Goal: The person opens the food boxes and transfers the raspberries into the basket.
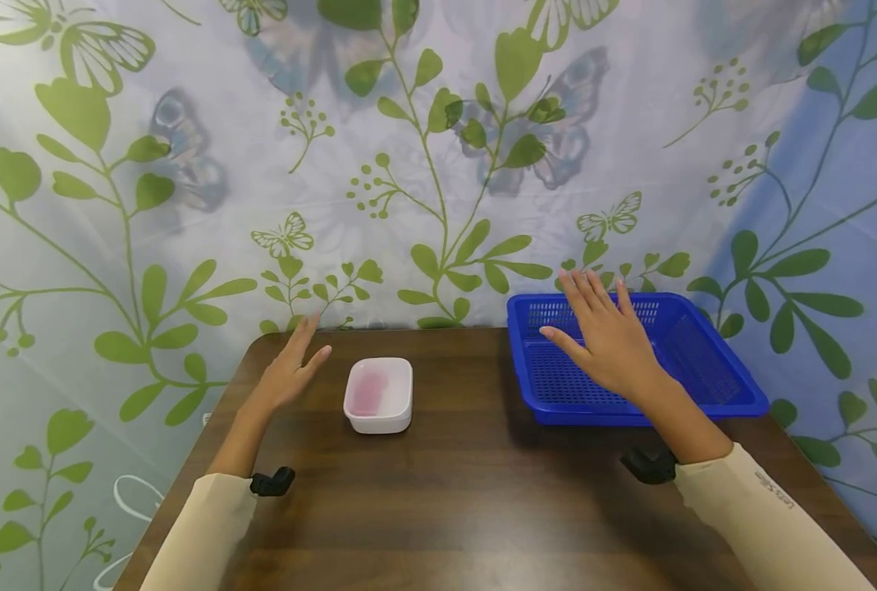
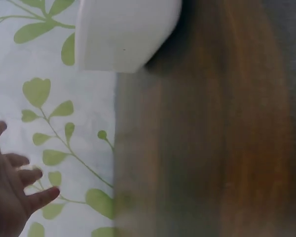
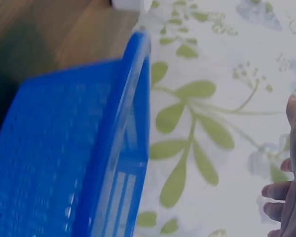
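In the head view a small white square container with a pink patch inside stands on the table, left of centre. My left hand is raised to the left of it, fingers extended and holding nothing. A blue plastic basket with perforated sides sits at the right. Above it my right hand hovers with fingers spread, overlapping the basket in this view. The left wrist view shows the side of the white container with the left fingers apart from it. In the right wrist view the basket lies away from the right fingers.
Both things stand on a brown wooden table. Behind its far edge hangs a pale curtain printed with green leaves and butterflies. Each wrist wears a small black camera mount, the left mount and the right mount.
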A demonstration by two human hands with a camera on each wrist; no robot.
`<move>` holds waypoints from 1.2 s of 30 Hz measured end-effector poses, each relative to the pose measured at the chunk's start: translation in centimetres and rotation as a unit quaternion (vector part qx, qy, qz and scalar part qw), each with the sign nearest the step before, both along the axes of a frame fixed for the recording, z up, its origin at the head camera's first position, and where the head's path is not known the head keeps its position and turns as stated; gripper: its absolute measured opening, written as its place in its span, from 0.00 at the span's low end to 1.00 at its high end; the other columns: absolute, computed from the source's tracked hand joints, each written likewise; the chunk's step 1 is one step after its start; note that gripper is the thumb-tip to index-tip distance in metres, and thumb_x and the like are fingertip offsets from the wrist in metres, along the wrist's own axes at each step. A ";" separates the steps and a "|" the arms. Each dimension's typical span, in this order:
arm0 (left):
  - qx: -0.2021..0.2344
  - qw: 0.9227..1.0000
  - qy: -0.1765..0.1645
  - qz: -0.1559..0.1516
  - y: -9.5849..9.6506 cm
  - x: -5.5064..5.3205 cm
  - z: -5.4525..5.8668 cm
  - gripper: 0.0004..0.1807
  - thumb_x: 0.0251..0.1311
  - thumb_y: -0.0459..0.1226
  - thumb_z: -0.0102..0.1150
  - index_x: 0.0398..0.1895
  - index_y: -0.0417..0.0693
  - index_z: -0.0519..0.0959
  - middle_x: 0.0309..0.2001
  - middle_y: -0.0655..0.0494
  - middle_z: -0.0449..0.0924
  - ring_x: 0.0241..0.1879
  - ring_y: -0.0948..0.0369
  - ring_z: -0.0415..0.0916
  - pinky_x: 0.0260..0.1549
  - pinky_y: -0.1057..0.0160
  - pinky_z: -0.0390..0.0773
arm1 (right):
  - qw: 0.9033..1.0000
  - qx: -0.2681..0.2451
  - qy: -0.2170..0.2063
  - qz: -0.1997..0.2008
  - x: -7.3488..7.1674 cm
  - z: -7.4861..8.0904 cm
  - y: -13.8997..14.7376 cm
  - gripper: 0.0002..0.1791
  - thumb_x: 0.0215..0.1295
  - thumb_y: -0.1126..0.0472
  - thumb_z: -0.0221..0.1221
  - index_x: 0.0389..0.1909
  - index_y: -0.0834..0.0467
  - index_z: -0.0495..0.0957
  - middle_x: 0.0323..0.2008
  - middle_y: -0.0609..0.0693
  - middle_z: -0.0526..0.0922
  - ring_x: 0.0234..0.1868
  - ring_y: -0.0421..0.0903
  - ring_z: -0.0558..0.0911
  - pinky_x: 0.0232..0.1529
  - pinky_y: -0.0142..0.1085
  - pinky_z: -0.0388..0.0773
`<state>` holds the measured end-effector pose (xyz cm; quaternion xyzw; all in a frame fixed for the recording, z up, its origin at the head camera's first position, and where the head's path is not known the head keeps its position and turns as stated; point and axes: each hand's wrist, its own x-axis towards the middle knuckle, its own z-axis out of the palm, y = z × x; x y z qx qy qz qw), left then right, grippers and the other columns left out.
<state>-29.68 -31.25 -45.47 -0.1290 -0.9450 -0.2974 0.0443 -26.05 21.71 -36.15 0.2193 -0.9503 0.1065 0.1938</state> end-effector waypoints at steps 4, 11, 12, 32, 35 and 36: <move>0.021 0.998 -0.020 -0.048 -0.5 0.7 -1.3 0.42 0.76 0.57 0.45 0.83 0.68 0.36 0.82 0.49 0.31 0.78 0.36 0.39 0.63 0.21 0.48 | 1.000 -0.004 0.010 0.026 0.9 -0.4 -1.6 0.47 0.75 0.35 0.49 0.82 0.53 0.40 0.81 0.57 0.45 0.81 0.56 0.44 0.78 0.54 0.31; 0.072 0.989 -0.033 -0.128 -1.0 1.4 -3.5 0.58 0.62 0.45 0.69 0.83 0.66 0.36 0.82 0.46 0.38 0.77 0.37 0.43 0.66 0.27 0.53 | 0.997 -0.019 0.011 0.070 2.5 -1.6 -4.9 0.45 0.76 0.37 0.50 0.82 0.55 0.44 0.80 0.57 0.49 0.80 0.55 0.49 0.78 0.52 0.42; 0.079 0.987 -0.035 -0.136 -1.0 1.5 -3.7 0.59 0.60 0.44 0.71 0.83 0.66 0.36 0.82 0.46 0.38 0.77 0.37 0.43 0.66 0.27 0.54 | 0.997 -0.020 0.013 0.076 2.8 -1.8 -5.4 0.45 0.76 0.37 0.50 0.82 0.56 0.45 0.80 0.58 0.50 0.80 0.55 0.49 0.78 0.52 0.44; 0.206 0.950 -0.107 -0.208 0.7 1.4 -6.6 0.67 0.51 0.36 0.79 0.82 0.67 0.38 0.81 0.47 0.43 0.79 0.47 0.44 0.72 0.39 0.51 | 0.983 -0.052 0.005 0.178 4.3 -8.1 -15.0 0.32 0.70 0.48 0.64 0.70 0.59 0.72 0.69 0.58 0.73 0.71 0.54 0.70 0.67 0.49 0.70; 0.221 0.945 -0.115 -0.214 0.9 1.3 -6.8 0.67 0.51 0.34 0.79 0.82 0.64 0.38 0.81 0.49 0.44 0.79 0.48 0.46 0.72 0.41 0.53 | 0.981 -0.053 -0.016 0.185 3.9 -9.0 -16.1 0.31 0.70 0.48 0.64 0.68 0.58 0.74 0.68 0.56 0.74 0.70 0.52 0.71 0.64 0.48 0.73; 0.226 0.943 -0.119 -0.215 0.9 1.3 -6.9 0.66 0.51 0.34 0.79 0.82 0.63 0.38 0.81 0.50 0.44 0.79 0.48 0.46 0.72 0.42 0.53 | 0.980 -0.054 -0.022 0.188 3.7 -9.3 -16.4 0.30 0.70 0.48 0.64 0.68 0.58 0.74 0.68 0.55 0.75 0.70 0.52 0.72 0.64 0.48 0.74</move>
